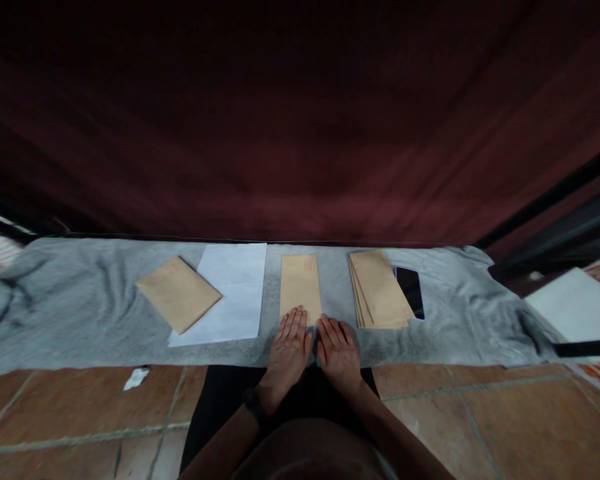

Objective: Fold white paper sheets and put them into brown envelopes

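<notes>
A single brown envelope [299, 283] with small red print lies upright in front of me on the grey cloth. Flat on its lower left part rests my left hand [290, 347], fingers stretched out. My right hand [337, 350] is also laid flat, its fingertips at the envelope's lower right corner and on the cloth. Neither hand grips anything. To the right, several brown envelopes [380, 290] form a fanned stack. On the left, more brown envelopes [177, 293] lie in a tilted pile, partly over white paper sheets [237, 287].
A dark-screened phone [411, 293] lies partly under the right stack. The grey cloth [450, 300] covers a narrow surface, backed by a dark red curtain [300, 167]. A crumpled white tissue [137, 379] is on the tiled floor [70, 407]. At far right is a white board [575, 307].
</notes>
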A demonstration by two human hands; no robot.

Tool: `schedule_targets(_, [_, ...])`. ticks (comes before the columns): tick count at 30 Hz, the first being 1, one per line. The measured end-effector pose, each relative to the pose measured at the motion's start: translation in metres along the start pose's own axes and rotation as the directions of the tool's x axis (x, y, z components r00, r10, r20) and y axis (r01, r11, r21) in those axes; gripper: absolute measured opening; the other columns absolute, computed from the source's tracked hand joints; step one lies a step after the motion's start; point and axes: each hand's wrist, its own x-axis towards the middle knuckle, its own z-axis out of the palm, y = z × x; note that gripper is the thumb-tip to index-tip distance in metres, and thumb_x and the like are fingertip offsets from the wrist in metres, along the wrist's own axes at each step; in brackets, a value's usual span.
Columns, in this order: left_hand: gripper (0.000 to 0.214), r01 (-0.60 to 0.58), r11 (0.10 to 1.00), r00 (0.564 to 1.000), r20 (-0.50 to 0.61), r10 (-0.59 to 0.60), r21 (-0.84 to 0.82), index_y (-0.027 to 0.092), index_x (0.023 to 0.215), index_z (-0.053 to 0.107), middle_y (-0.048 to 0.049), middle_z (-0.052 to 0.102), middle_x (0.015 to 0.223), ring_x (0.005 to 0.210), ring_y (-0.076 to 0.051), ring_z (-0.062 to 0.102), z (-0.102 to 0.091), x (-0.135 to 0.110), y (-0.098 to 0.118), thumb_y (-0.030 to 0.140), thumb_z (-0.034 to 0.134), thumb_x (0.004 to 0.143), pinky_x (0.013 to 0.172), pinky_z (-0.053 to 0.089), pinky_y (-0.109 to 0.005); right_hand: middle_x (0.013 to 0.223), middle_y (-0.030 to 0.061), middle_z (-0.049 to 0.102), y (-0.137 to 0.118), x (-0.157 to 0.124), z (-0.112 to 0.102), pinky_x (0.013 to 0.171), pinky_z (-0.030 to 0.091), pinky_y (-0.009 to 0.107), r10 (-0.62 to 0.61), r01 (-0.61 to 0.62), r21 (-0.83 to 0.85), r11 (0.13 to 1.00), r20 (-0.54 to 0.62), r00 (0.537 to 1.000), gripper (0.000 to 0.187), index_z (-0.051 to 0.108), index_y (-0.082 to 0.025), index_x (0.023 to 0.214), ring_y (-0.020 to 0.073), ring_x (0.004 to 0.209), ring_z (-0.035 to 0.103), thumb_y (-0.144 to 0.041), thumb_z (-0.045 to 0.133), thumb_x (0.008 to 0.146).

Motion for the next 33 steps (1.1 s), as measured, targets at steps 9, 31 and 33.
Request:
schedule_targets(9, [0.059, -0.019, 0.999, 1.000, 0.001, 0.019, 0.025, 0.009, 0.156, 0.026, -0.0140, 0.037, 0.160, 0.151, -0.022, 0.027, 0.004, 0.011, 0.007, 0.027, 0.035, 0.101, 0.123, 0.030, -0.043, 0.140, 0.0109, 0.062, 0.003, -0.004, 0.005, 0.120, 0.028, 0.044, -0.022, 0.022, -0.011, 1.000, -0.004, 1.000, 0.043, 0.057, -0.014, 0.140, 0.0248, 0.132, 0.054, -0.024, 0.045, 0.099])
schedule_targets(31, [0.058, 0.191, 0.981, 0.979, -0.078, -0.188, 0.035, 0.004, 0.155, 0.030, -0.0201, 0.034, 0.159, 0.150, -0.030, 0.029, -0.001, 0.015, -0.016, 0.026, 0.035, 0.102, 0.120, 0.033, -0.049, 0.146, 0.0116, 0.056, -0.004, 0.003, -0.007, 0.119, 0.030, 0.047, 0.002, -0.003, 0.022, 1.000, 0.029, 1.000, 0.046, 0.050, -0.013, 0.146, 0.0255, 0.137, 0.049, -0.022, 0.040, 0.102])
schedule_targets(33, [0.059, 0.185, 0.982, 0.980, -0.084, -0.183, 0.026, 0.005, 0.156, 0.026, -0.0199, 0.034, 0.160, 0.150, -0.030, 0.028, -0.001, 0.014, -0.016, 0.025, 0.034, 0.101, 0.120, 0.033, -0.050, 0.149, 0.0113, 0.053, -0.011, 0.009, -0.008, 0.120, 0.031, 0.047, -0.015, 0.013, 0.051, 0.999, 0.032, 0.999, 0.047, 0.047, -0.013, 0.148, 0.0251, 0.140, 0.046, -0.024, 0.039, 0.103])
